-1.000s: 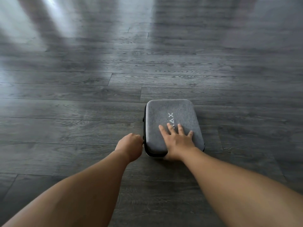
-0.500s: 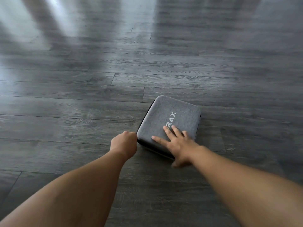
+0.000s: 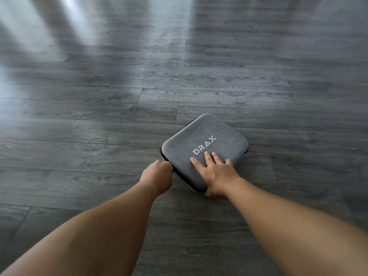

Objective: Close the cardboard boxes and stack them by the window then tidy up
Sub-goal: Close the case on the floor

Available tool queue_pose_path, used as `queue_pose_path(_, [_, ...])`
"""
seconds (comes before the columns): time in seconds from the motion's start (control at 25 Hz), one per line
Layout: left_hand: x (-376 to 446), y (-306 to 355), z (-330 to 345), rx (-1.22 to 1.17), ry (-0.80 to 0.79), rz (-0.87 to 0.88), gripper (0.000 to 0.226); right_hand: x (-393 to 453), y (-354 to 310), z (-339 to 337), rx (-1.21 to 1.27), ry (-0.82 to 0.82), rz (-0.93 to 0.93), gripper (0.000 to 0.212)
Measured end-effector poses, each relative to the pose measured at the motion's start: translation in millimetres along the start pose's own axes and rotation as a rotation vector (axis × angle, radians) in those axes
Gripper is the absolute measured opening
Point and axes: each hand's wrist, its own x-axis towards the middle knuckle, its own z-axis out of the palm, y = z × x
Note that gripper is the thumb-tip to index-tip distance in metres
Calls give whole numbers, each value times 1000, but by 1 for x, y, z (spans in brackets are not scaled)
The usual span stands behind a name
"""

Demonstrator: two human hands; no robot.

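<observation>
Grey fabric zip case [image 3: 207,145], "DRAX" printed on the lid, lies flat on the dark wood-plank floor [image 3: 99,116], turned corner-on to the viewer. Right hand [image 3: 216,172] rests flat on the lid near its close corner, fingers straight and spread, palm at the case edge. Left hand [image 3: 157,177] is curled into a fist right against the case's near-left side at the black zipper seam; looks like it pinches something there, but the pinched part is hidden by the knuckles. Both forearms bare. Pale light streaks on the far floor.
</observation>
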Motion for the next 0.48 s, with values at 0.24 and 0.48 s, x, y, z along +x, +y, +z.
queue_pose_path(0.24, [-6, -2, 4, 67, 0, -55, 21, 8, -34, -3, 12, 132, 24, 100])
queue_pose_path(0.48, [-1, -22, -3, 76, -14, -95, 28, -2, 29, 4, 49, 1, -14, 114])
